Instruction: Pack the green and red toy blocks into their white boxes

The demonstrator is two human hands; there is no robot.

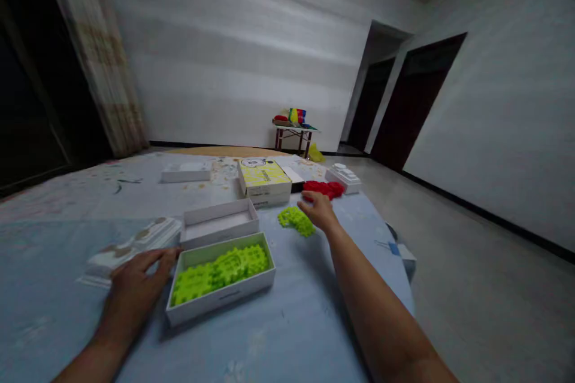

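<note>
A white box [220, 296] near the front of the table holds bright green toothed pieces [220, 272]. My left hand [141, 281] rests at the box's left rear corner, its fingers apart and holding nothing. Behind this box lies an open white box part [220, 224] with nothing inside. My right hand [318, 209] is stretched out over the table, fingers apart, between a small heap of green pieces [296, 220] and a heap of red pieces [324, 189]. It looks empty, and whether its fingertips touch the red pieces is unclear.
Beyond the boxes stands a yellow and white cartoon carton [265, 182]. White plastic packaging [135, 245] lies at the left, a white tray [186, 172] farther back. Another white box [344, 178] sits near the table's right edge. A small side table [294, 127] stands by the wall.
</note>
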